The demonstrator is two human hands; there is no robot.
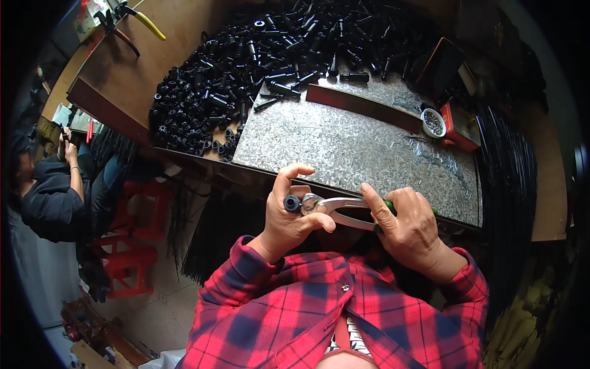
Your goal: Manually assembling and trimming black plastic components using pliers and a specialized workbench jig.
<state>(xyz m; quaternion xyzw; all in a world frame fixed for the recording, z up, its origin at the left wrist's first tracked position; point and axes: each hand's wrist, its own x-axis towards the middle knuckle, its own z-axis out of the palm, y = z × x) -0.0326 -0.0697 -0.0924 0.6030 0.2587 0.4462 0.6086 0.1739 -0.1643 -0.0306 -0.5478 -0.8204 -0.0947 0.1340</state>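
Note:
Close in front of my chest, my right hand [407, 226] is wrapped round the green grips of a pair of steel pliers [342, 203]. Its index finger stretches along the upper handle. The rounded plier head points left, into my left hand [284, 222]. There a small black cylindrical part [292, 203], with a hole in its end, sits against the palm right beside the jaws. My left index finger curls above it and the thumb lies below the plier head. Whether the jaws bite on the part is hard to see.
A speckled grey board [295, 138] lies on the bench, with a heap of black parts [264, 52] behind. On it are a brown strip [362, 107] and a white cup of small metal pieces [434, 123]. Black strands [507, 178] hang at right. Another person [55, 197] works at left near red stools [126, 261].

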